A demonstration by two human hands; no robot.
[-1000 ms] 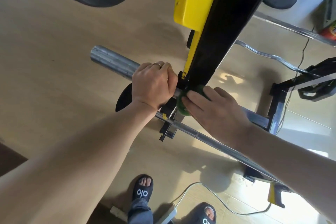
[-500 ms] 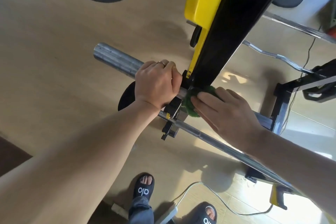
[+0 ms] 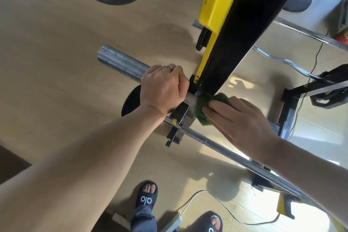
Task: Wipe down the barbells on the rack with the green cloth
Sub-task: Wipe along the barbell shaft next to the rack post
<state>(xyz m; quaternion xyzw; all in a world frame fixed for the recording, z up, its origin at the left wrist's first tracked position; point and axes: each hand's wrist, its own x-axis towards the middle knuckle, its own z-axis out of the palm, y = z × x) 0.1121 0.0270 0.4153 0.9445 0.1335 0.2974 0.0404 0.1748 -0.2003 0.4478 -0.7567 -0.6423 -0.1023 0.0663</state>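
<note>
The rack (image 3: 243, 30), a black upright with a yellow guard running down its left side, is the biggest thing in view and rises from the wooden floor (image 3: 56, 62) toward the top edge. Across it lies the upper barbell (image 3: 120, 62), its thick bare sleeve sticking out to the left of the upright while the shaft passes behind it. Lower on the rack's hooks sits a second, thinner bar (image 3: 216, 143), slanting down toward the lower right corner, and a curl bar (image 3: 278, 60) rests further back on the right. The left hand (image 3: 163, 88) is clenched round the upper barbell just left of the upright, steadying it. The right hand (image 3: 243, 120) lies with fingers straight and flat, pressing the green cloth (image 3: 204, 107) against the upper barbell right where it meets the upright. The cloth is bunched under the fingertips, touching the bar and the foot of the post. As a judgement, wiping is under way on one short stretch only: the outer sleeve, the long lower bar and the curl bar show no cloth on them, so most of the job seems left.
</note>
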